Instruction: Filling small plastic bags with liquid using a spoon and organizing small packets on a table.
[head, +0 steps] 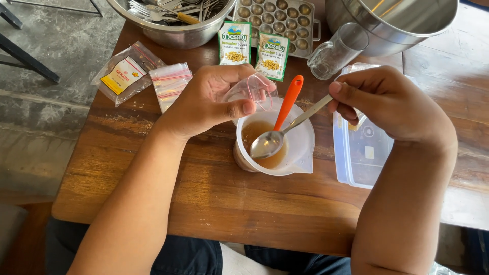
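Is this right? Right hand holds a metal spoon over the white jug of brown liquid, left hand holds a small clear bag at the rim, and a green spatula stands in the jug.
Not quite. The head view shows the spatula is orange, not green. The rest holds: the right hand holds the metal spoon over the white jug of brown liquid, and the left hand holds a small clear bag at the rim.

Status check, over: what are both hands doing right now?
Left hand holds small clear bag over white jug. Right hand holds spoon above brown liquid. Orange utensil stands inside.
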